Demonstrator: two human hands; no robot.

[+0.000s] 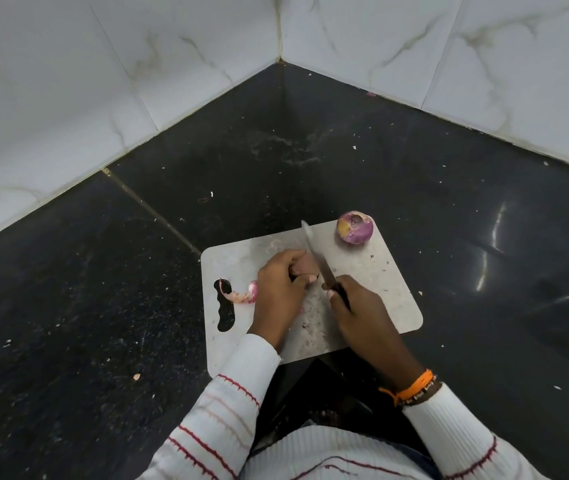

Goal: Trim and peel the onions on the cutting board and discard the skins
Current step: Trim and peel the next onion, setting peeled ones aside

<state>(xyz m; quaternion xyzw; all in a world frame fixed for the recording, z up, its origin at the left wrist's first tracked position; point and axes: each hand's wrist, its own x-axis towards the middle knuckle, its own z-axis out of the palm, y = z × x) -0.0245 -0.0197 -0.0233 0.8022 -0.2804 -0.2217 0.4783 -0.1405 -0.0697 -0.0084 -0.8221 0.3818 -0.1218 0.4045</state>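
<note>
Onion (305, 266) mostly hidden under left hand (281, 289), knife (321, 263) handle buried in right hand (359, 311), blade edge blurred

A cutting board (373, 271) lies on the counter (103, 271) at frame centre. One onion (355, 227) sits at its upper right corner. A peel (241, 295) lies at its left edge beside the handle hole (225, 315).

A glossy black speckled stone tabletop (380, 161) fills the lower frame, meeting two white grey-veined marble-look tiled walls (68, 81) in a corner at twelve o'clock. A pale seam (151, 209) crosses the stone toward ten o'clock. Light glints (491, 237) show at three o'clock.
</note>
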